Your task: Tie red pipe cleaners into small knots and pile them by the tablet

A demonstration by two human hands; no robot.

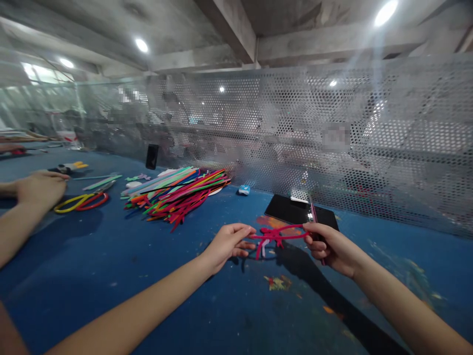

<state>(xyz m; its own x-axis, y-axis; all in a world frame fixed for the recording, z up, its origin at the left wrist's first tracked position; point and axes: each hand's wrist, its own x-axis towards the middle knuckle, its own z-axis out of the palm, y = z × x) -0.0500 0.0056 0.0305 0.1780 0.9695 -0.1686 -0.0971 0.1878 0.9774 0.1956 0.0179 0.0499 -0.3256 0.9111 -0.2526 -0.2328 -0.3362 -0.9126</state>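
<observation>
A pinkish-red pipe-cleaner figure [273, 235] with a knotted middle and several looped or bent ends is held above the blue table. My left hand [231, 244] pinches its left end between thumb and fingertips. On the other side, my right hand [332, 246] grips the tip of its long right loop. Also in the right hand is a thin, shiny, pinkish stick [314, 211], upright and partly hidden by the fingers; its kind is unclear. A black tablet-like device [283, 209] lies just behind the right hand.
A pile of coloured pipe cleaners [185, 195] lies left of centre, with scissors [92, 201] beside it. A co-worker's hand [42, 190] rests at the left. A phone [152, 157] leans on the perforated metal panel [236, 123]. A small blue packet [244, 190] sits near it.
</observation>
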